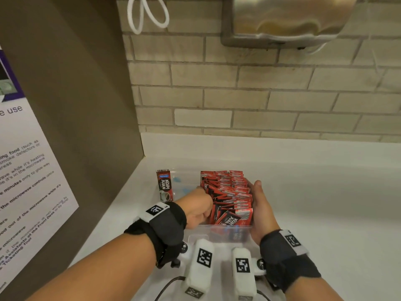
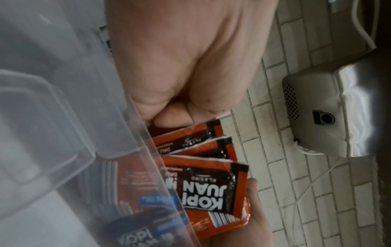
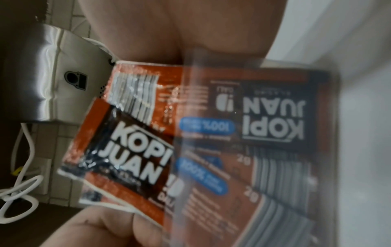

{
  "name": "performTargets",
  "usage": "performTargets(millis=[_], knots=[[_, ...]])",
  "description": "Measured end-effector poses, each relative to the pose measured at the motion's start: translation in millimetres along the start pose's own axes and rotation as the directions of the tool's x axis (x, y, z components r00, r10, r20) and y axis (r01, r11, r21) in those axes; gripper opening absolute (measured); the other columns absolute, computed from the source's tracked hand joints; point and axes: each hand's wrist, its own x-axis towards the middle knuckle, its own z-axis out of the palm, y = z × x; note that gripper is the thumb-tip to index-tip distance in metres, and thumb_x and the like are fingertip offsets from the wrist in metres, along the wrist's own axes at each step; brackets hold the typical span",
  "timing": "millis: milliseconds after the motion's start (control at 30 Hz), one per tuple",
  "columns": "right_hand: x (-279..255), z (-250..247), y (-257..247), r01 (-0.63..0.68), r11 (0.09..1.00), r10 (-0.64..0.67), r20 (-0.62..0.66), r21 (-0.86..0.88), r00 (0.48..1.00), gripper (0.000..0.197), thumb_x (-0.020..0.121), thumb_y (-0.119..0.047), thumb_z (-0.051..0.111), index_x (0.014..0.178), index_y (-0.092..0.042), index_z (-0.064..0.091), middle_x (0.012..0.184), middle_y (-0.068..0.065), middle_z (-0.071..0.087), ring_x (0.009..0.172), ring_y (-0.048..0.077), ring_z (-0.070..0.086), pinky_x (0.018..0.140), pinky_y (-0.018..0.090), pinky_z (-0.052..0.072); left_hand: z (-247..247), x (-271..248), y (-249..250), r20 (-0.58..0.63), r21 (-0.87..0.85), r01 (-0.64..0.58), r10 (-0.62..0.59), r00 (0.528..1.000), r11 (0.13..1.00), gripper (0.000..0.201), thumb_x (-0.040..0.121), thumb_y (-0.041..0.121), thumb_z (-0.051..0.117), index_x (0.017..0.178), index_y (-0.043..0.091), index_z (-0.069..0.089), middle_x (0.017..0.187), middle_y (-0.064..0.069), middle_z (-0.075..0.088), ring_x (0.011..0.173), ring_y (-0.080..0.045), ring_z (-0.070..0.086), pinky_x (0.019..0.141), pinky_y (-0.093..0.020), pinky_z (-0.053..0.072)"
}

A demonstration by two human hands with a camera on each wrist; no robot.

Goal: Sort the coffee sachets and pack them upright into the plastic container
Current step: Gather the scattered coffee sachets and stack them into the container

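The clear plastic container [image 1: 225, 232] is smooth and see-through. The red and black coffee sachets [image 1: 230, 196] inside it are glossy, crinkled foil-like film. The white table [image 1: 314, 192] looks smooth and faintly shiny. Behind it, the beige brick wall [image 1: 260, 94] is matt and rough, and the brushed metal wall unit [image 1: 282, 18] is shiny.

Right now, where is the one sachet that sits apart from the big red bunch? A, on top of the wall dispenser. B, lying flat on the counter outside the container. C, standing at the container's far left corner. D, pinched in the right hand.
C: the lone sachet stands upright inside the clear container, at its far left corner, apart from the red bunch.
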Motion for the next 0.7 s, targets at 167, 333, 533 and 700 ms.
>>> performTargets(millis=[167, 333, 533, 700], knots=[[-1, -1, 1, 0.009, 0.999, -0.010, -0.026, -0.040, 1.000, 0.053, 0.096, -0.053, 0.022, 0.125, -0.020, 0.051, 0.112, 0.012, 0.068, 0.104, 0.028, 0.065, 0.087, 0.043, 0.049, -2, -10, 3, -0.037, 0.027, -0.011, 0.012, 0.999, 1.000, 0.055, 0.080, -0.021, 0.022, 0.122, 0.008, 0.042, 0.113, -0.015, 0.060, 0.097, -0.023, 0.059, 0.081, -0.032, 0.049], [-2, -13, 2, -0.009, 0.994, 0.000, -0.091, -0.105, 0.996, 0.079, 0.080, -0.068, 0.032, 0.143, -0.021, 0.035, 0.143, 0.003, 0.046, 0.128, 0.022, 0.047, 0.110, 0.047, 0.032, -3, -23, 7, -0.123, -0.131, -0.054, 0.037, 0.992, 0.990, 0.047, 0.081, -0.024, 0.021, 0.097, 0.016, 0.038, 0.079, -0.004, 0.046, 0.075, -0.017, 0.051, 0.074, -0.032, 0.046], [-18, -21, -10, 0.049, 0.968, -0.086, -0.138, -0.248, 0.987, 0.049, 0.099, -0.043, 0.028, 0.140, -0.020, 0.038, 0.144, -0.004, 0.041, 0.132, 0.018, 0.039, 0.108, 0.043, 0.033, -14, -48, -6, -0.219, -0.209, -0.297, 0.251, 0.943, 0.932, 0.038, 0.085, -0.009, 0.036, 0.111, 0.012, 0.052, 0.117, 0.005, 0.050, 0.117, -0.016, 0.046, 0.099, -0.031, 0.040], [-45, -19, -40, 0.317, 0.644, -0.429, 0.014, -0.697, 0.903, 0.024, 0.091, -0.015, 0.056, 0.106, -0.033, 0.055, 0.114, -0.008, 0.051, 0.104, 0.012, 0.050, 0.081, 0.013, 0.040, -31, -62, -20, -0.178, 0.416, -0.488, 0.595, 0.784, 0.767, 0.039, 0.086, -0.001, 0.055, 0.095, 0.037, 0.054, 0.106, 0.015, 0.060, 0.092, -0.002, 0.058, 0.072, -0.008, 0.042]])
